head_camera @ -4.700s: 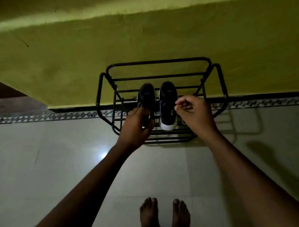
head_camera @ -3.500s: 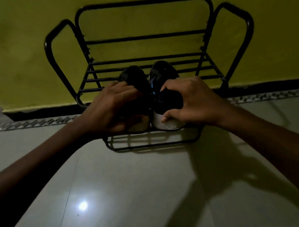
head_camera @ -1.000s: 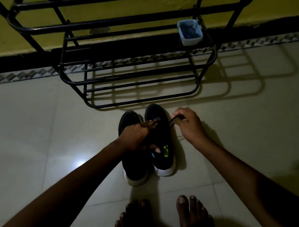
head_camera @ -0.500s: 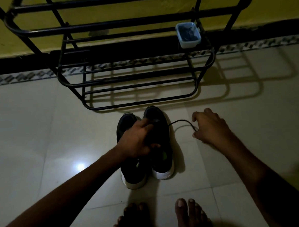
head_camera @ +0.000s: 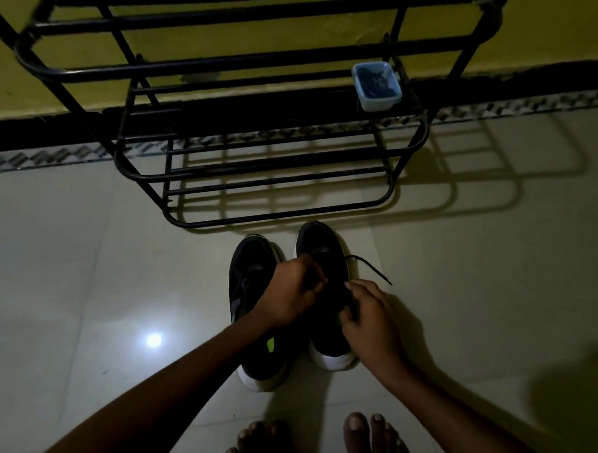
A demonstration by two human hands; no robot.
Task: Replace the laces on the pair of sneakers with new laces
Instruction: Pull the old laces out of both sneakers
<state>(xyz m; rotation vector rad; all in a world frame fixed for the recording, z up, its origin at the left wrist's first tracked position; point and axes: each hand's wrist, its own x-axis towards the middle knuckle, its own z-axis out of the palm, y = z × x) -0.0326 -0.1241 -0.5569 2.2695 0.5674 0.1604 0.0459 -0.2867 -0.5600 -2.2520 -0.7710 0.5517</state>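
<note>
Two black sneakers with white soles stand side by side on the tiled floor, toes toward the rack. The left sneaker (head_camera: 251, 297) still has its laces in place. My left hand (head_camera: 293, 291) reaches across it and pinches the lace at the upper eyelets of the right sneaker (head_camera: 321, 249). My right hand (head_camera: 366, 317) grips the lacing lower on the same shoe. A loose end of the black lace (head_camera: 369, 266) trails off to the right over the floor. A small clear plastic box of dark laces (head_camera: 377, 84) sits on the rack's lower shelf.
A black metal shoe rack (head_camera: 253, 163) stands against the yellow wall just beyond the sneakers. My bare feet (head_camera: 314, 441) are on the pale tiles at the bottom edge. The light is dim, with one bright reflection on the floor at left.
My right hand has come back from the floor at the right to the right sneaker's lacing. The pulled lace end now lies loose beside the shoe. My left hand stays on the upper eyelets.
</note>
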